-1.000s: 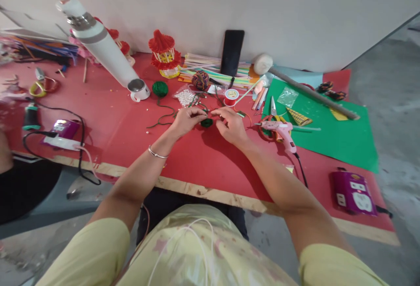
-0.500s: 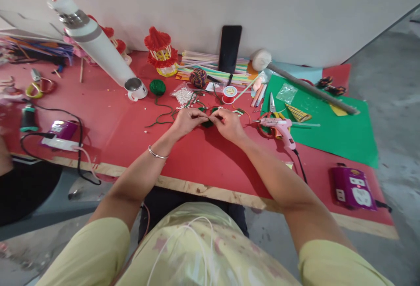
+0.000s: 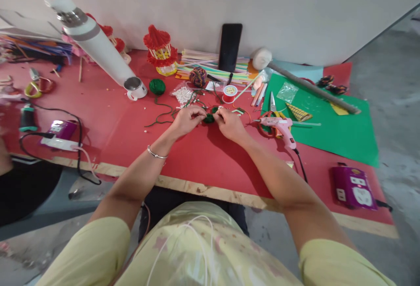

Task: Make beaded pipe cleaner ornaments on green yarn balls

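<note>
A small bundle of dark green yarn [image 3: 209, 118] sits between my hands over the middle of the red table. My left hand [image 3: 188, 121] is closed in a pinch at the bundle's left side. On the right, my right hand [image 3: 229, 125] pinches at the yarn, its fingertips partly hiding it. Just beyond the hands lie a bag of white beads [image 3: 183, 95] and a spool of red thread [image 3: 229, 93]. Loose green strands run leftward toward a green yarn ball [image 3: 157, 86].
A pink glue gun [image 3: 277, 127] and scissors [image 3: 272, 104] lie right, beside green sheets [image 3: 344, 132]. A white bottle [image 3: 101, 49], cup [image 3: 135, 88], red-topped model [image 3: 160, 51] and phone [image 3: 230, 47] stand behind. Purple power strips [image 3: 353, 187] sit at both sides. Someone's arm [image 3: 4, 159] shows far left.
My hands have drawn slightly apart, the right one moving a little to the right. More of the green bundle shows between them.
</note>
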Motion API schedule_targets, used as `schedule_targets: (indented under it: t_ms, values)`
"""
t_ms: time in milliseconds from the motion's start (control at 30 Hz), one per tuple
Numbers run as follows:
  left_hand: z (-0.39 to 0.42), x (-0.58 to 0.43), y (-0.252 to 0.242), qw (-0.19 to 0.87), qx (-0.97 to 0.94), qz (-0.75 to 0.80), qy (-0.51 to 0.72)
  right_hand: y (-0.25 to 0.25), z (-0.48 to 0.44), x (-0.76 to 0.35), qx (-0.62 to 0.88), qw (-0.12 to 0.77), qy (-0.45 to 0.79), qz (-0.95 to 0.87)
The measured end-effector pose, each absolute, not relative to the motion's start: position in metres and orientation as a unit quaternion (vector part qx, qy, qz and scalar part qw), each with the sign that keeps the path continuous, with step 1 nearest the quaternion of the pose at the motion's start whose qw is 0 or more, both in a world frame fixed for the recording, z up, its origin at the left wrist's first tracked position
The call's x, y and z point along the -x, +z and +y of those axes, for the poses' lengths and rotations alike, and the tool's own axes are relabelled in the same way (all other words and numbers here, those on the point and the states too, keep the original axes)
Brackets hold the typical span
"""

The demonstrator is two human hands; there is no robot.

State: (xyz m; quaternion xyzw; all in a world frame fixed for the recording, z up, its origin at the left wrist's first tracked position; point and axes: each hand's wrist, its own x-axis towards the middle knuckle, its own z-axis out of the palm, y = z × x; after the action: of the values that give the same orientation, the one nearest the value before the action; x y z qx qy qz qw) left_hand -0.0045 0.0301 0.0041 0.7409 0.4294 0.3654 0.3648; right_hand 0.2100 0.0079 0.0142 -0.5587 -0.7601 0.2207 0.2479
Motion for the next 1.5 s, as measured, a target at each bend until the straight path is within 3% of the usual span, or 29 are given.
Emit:
schedule_targets:
  t_ms: [133,333,667,1167,1367,1500]
  values:
    - [0.033,0.006,-0.001,0.289,-0.780,0.433,0.346,0.015,0.003,-0.206,0.589,0.184,0.148,-0.773]
    - [0.033,0.005,-0.006,0.271,-0.773,0.453,0.352,0.012,0.002,-0.205,0.595,0.156,0.117,-0.779]
    - [0.027,0.002,0.006,0.297,-0.775,0.423,0.364,0.017,0.000,-0.210,0.563,0.269,0.154,-0.766]
    - [0.030,-0.002,-0.004,0.351,-0.762,0.390,0.379,0.008,0.008,-0.210,0.512,0.307,0.212,-0.774]
    - [0.029,-0.004,-0.006,0.246,-0.826,0.364,0.353,0.010,0.010,-0.208,0.529,0.311,0.241,-0.752]
    - [0.031,-0.008,-0.006,0.244,-0.832,0.357,0.348,0.011,0.012,-0.210,0.541,0.328,0.274,-0.724]
